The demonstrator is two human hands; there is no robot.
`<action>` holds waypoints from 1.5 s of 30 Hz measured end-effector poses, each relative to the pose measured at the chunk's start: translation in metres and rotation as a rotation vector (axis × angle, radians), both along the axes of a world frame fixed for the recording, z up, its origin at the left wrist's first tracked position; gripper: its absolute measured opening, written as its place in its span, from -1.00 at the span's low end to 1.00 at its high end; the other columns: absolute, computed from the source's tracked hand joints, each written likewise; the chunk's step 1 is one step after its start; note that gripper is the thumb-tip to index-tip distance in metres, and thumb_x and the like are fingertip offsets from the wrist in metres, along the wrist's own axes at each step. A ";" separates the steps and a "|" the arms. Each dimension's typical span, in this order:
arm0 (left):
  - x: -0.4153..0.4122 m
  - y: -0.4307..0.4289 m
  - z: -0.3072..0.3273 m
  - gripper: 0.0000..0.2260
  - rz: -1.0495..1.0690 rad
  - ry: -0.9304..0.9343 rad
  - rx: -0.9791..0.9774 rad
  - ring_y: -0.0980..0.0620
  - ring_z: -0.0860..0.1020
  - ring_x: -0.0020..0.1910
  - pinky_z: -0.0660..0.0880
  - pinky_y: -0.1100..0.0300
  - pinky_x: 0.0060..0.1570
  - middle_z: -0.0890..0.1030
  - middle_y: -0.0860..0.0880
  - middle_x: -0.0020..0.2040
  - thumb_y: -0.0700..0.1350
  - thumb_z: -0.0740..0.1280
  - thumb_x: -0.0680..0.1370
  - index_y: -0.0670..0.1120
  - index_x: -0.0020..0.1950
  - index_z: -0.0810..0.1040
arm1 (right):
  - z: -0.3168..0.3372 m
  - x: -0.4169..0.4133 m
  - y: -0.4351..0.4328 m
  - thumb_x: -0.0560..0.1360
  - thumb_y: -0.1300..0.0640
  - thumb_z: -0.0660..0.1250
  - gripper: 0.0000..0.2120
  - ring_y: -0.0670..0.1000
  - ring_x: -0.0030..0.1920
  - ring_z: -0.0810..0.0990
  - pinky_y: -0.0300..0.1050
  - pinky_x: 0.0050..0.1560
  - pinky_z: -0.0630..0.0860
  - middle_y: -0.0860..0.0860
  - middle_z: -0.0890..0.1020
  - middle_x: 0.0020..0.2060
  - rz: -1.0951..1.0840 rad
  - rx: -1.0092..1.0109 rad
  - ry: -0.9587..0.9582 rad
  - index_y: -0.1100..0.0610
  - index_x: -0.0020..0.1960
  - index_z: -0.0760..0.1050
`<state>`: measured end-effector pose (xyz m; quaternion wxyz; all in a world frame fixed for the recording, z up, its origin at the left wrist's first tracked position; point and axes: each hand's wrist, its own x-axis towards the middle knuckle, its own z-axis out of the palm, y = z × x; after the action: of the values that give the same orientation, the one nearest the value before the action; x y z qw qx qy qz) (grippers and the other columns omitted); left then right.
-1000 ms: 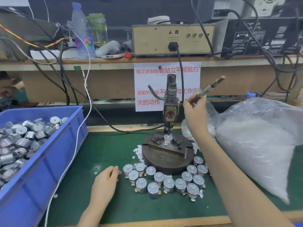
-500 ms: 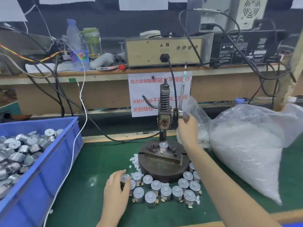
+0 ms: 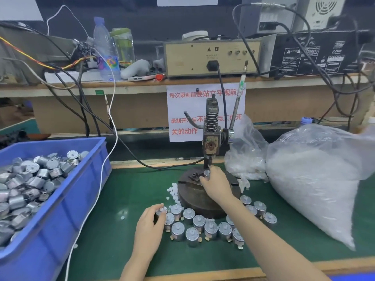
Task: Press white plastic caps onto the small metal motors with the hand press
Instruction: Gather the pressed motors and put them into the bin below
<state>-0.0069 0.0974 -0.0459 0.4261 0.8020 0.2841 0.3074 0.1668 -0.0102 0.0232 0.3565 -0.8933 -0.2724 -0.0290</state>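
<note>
Seated motor: the seated motor (image 3: pixel 206 173), a small silver cylinder, stands upright in the fixture of the hand press (image 3: pixel 211 138), right under the ram.
Right hand: the right hand (image 3: pixel 218 185) reaches over the round base (image 3: pixel 190 199), with thumb and fingertips pinching the seated motor.
Left hand: the left hand (image 3: pixel 149 226) curls its fingers round the end motor (image 3: pixel 161 211), which wears a white cap, at the left end of the row of motors (image 3: pixel 198 222) on the green mat (image 3: pixel 121 195).
Around: loose white caps (image 3: pixel 173 189) lie left of the base. A blue bin (image 3: pixel 67 199) of motors is at far left and a clear bag (image 3: pixel 316 179) of caps at right.
In the way: the right forearm crosses the row and hides a few motors.
Change: half a second ago the right hand gripped the lever (image 3: pixel 236 110). The lever now stands free, nearly upright. The left hand stays at the row's left end.
</note>
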 end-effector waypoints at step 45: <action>0.060 -0.130 0.020 -0.63 -0.476 0.092 0.644 0.11 0.25 0.32 0.04 0.34 0.27 0.33 0.09 0.34 0.01 0.18 0.57 0.00 0.37 0.34 | -0.061 -0.001 -0.167 0.39 -0.10 0.43 -0.31 0.09 0.21 0.31 -0.25 0.18 0.20 0.13 0.42 0.16 -0.136 -0.033 -0.200 0.19 0.40 0.34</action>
<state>0.0533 -0.0328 -0.0260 0.1993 0.9508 -0.0017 0.2372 0.1655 -0.1768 -0.0377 0.3100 -0.9081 -0.2458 -0.1374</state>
